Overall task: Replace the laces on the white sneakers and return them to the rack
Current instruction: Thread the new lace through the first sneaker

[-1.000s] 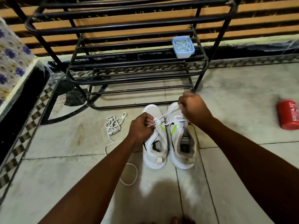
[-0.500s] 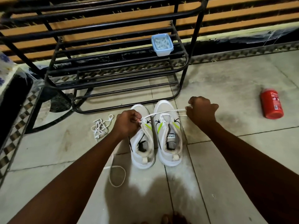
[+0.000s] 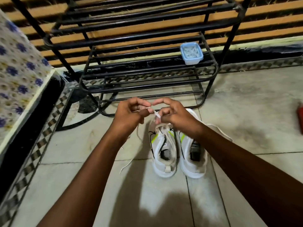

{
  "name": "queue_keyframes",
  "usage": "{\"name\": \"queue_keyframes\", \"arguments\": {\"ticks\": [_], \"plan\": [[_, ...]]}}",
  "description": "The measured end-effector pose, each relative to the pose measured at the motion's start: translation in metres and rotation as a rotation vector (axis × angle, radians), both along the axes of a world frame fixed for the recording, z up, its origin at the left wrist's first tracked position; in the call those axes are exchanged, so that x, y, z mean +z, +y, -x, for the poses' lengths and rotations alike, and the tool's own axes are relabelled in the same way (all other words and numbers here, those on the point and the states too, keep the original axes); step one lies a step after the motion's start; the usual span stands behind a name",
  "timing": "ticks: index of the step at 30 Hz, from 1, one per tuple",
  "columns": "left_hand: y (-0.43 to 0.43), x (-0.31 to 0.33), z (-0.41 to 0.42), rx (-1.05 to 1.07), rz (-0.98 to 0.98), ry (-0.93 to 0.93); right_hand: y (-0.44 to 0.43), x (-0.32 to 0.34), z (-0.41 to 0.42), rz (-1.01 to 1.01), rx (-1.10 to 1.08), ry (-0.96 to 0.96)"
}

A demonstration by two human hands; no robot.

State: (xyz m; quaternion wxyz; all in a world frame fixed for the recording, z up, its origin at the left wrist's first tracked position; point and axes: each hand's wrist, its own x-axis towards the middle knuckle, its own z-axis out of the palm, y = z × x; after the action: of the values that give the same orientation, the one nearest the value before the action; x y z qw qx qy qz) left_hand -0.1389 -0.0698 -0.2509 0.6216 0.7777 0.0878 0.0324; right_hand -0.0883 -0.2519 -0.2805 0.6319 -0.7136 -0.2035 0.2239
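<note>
— Where are the white sneakers [image 3: 192, 169]?
— We have them side by side on the floor [image 3: 246, 99] at centre frame, heels towards us, toes towards the rack [image 3: 142, 87] just above them. Neither is on it yet.
— And our hands?
— Both are raised over the toe end of the shoe on the frame's left. Our left hand [image 3: 129, 113] has its fingers curled and pinches the lace [image 3: 156, 114]. Our right hand [image 3: 177, 116] pinches it too, near the stiff tip, which stands between the two hands.
— Why do we hold it so close to the tip?
— We judge that we are aiming it at an eyelet, and a short hold stops the end flopping. The loose run trails down the frame-left side of that shoe onto the tiles. Another white strand lies past our right forearm.
— Why are the shoes on the ground?
— It steadies them while we thread, and the rack is near for afterwards.
— What of the room?
— The tiles are pale, scuffed and stained, with a chequered border at the left. A flowered cloth [image 3: 18, 68] fills the upper left. A slatted orange-and-dark wall [image 3: 278, 17] runs behind the rack. A small blue tub [image 3: 191, 54] sits on a shelf bar at upper right, and a red can [image 3: 300, 119] lies at the right edge.
</note>
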Motion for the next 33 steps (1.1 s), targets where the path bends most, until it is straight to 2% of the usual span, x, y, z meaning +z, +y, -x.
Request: {"name": "queue_keyframes", "arguments": {"ticks": [4,8,10,13,15,17,19,21,22,24,26,29,31,33], "plan": [[0.03,-0.018,0.025,0.062,-0.017,-0.004,-0.001,0.002,-0.011,0.016,-0.121,-0.12],[0.068,-0.046,0.05,0.165,-0.149,0.085,-0.022,-0.014,-0.034,-0.039,-0.445,-0.137],[0.091,-0.062,0.063,0.232,-0.272,0.164,-0.032,-0.022,-0.043,-0.034,-0.591,-0.088],[0.116,-0.083,0.076,0.297,-0.568,0.289,-0.041,-0.035,-0.05,0.002,-0.71,-0.017],[0.121,-0.088,0.079,0.303,-0.629,0.304,-0.041,-0.044,-0.051,0.082,-0.747,0.008],[0.112,-0.082,0.073,0.286,-0.595,0.244,-0.038,-0.047,-0.045,0.249,-0.75,-0.103],[0.09,-0.066,0.061,0.223,-0.498,0.124,-0.033,-0.045,-0.036,0.402,-0.677,-0.37],[0.063,-0.048,0.045,0.12,-0.449,-0.026,-0.022,-0.039,-0.024,0.402,-0.478,-0.519],[0.048,-0.039,0.036,0.077,-0.456,-0.083,-0.015,-0.035,-0.019,0.32,-0.335,-0.487],[0.025,-0.026,0.02,0.042,-0.512,-0.155,-0.001,-0.019,-0.007,0.1,-0.095,-0.262],[0.012,-0.019,0.005,0.056,-0.592,-0.185,0.008,-0.008,0.0,-0.03,-0.019,-0.081],[0.011,-0.024,-0.014,0.045,-0.633,-0.127,0.005,-0.008,-0.001,-0.044,-0.122,-0.125],[0.013,-0.031,-0.023,0.029,-0.595,-0.082,-0.005,-0.014,-0.008,0.029,-0.23,-0.171],[0.014,-0.037,-0.025,0.026,-0.579,-0.062,-0.013,-0.015,-0.012,0.154,-0.316,-0.295]]}}
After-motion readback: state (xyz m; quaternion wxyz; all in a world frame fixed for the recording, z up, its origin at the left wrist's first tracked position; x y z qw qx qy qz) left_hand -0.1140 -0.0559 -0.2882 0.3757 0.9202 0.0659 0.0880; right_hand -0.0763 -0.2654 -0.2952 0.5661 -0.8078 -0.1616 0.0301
